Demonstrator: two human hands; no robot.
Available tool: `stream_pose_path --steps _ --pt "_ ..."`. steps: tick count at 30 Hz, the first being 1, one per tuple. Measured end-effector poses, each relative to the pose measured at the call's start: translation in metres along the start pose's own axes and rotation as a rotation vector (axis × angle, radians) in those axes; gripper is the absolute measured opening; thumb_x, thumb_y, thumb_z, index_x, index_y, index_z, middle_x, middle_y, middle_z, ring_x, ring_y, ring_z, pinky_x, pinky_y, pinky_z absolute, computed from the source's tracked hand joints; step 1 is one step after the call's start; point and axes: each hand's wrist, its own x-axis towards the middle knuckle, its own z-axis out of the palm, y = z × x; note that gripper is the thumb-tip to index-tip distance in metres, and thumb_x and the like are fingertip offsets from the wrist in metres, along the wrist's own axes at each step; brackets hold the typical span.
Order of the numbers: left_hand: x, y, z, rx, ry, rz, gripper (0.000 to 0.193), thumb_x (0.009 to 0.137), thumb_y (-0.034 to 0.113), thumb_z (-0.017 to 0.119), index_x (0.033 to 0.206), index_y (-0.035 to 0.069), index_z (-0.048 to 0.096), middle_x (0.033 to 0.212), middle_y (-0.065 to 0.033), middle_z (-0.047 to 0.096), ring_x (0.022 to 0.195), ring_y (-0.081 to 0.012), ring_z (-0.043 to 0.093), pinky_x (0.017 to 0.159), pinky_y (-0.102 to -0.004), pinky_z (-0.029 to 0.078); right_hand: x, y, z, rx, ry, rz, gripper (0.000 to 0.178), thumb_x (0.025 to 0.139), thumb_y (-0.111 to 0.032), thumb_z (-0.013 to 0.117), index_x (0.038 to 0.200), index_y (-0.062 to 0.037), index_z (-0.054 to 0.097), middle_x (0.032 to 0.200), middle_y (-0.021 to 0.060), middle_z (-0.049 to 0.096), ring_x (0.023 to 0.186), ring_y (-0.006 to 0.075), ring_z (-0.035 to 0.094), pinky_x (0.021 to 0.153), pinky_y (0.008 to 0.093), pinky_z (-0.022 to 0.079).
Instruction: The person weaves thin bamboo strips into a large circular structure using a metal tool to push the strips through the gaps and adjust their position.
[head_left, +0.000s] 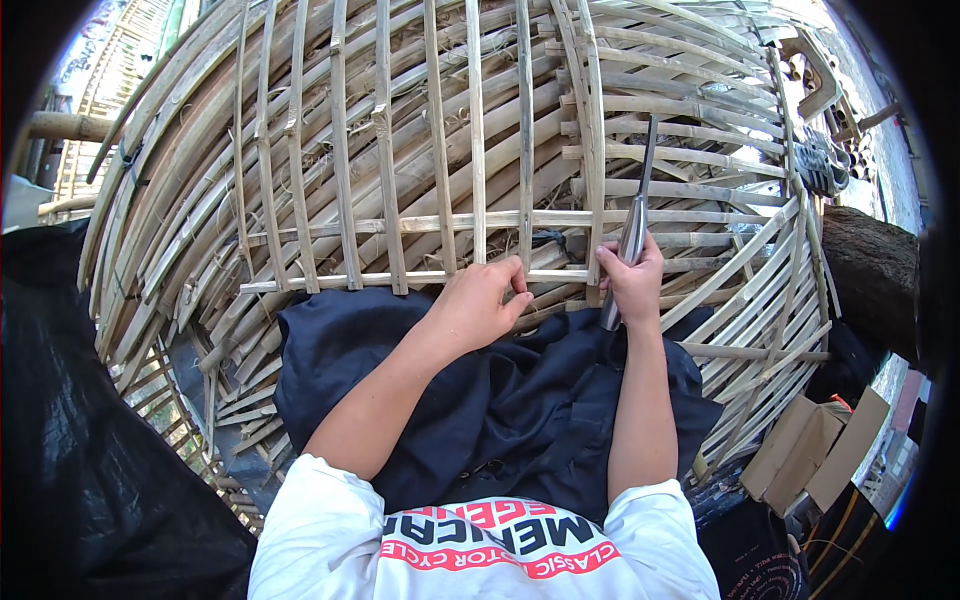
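A bamboo lattice of upright slats crossed by two thin strips lies before me, its near edge at my lap. My left hand is at the lower cross strip, thumb and fingers curled together. Whatever they may hold is too small or hidden to make out. On the right, my right hand is wrapped round the silver metal handle of a slim knife-like tool. Its narrow blade points up and away beside the rightmost slats. Dark cloth covers my lap beneath both hands.
Curved bamboo strips are piled behind the lattice at the left. More slatted bamboo spreads to the right, near a dark log. An opened cardboard box stands at lower right; black sheeting hangs at left.
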Motion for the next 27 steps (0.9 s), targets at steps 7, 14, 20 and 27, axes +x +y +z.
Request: stream_pose_path --steps 7,14,20,27 --pt "0.0 -0.005 0.003 0.148 0.044 -0.011 0.02 0.085 0.017 0.07 0.087 0.002 0.057 0.064 -0.0141 0.06 0.062 -0.0329 0.061 0.059 -0.0413 0.046 0.0 -0.001 0.001 -0.014 0.006 -0.011 0.029 0.08 -0.002 0.073 0.103 0.0008 0.055 0.079 0.0057 0.066 0.051 0.0074 0.056 0.042 0.0214 0.047" --pt "0.002 0.0 0.004 0.191 0.19 0.263 0.016 0.085 0.015 0.067 0.088 0.003 0.058 0.11 -0.0074 0.067 0.071 -0.0325 0.067 0.062 -0.0389 0.053 0.001 0.002 -0.001 0.005 0.006 -0.007 0.028 0.08 -0.001 0.072 0.102 0.0005 0.055 0.079 0.0062 0.066 0.052 0.0078 0.057 0.042 0.0215 0.049" --pt "0.004 -0.007 0.018 0.579 0.014 0.276 0.02 0.084 0.013 0.064 0.1 0.003 0.057 0.129 -0.0072 0.061 0.075 -0.0294 0.069 0.06 -0.0402 0.056 -0.001 0.0 0.0 0.005 0.005 -0.006 0.026 0.08 -0.002 0.073 0.099 -0.0002 0.055 0.078 0.0061 0.065 0.052 0.0077 0.057 0.041 0.0218 0.048" --pt "0.006 -0.009 0.021 0.606 0.009 0.299 0.016 0.083 0.007 0.062 0.097 0.001 0.056 0.105 -0.0077 0.059 0.081 -0.0269 0.067 0.063 -0.0391 0.056 0.0 0.005 0.001 -0.022 0.0 -0.023 0.025 0.081 -0.004 0.074 0.097 -0.0014 0.054 0.078 0.0055 0.064 0.05 0.0071 0.055 0.041 0.0213 0.047"
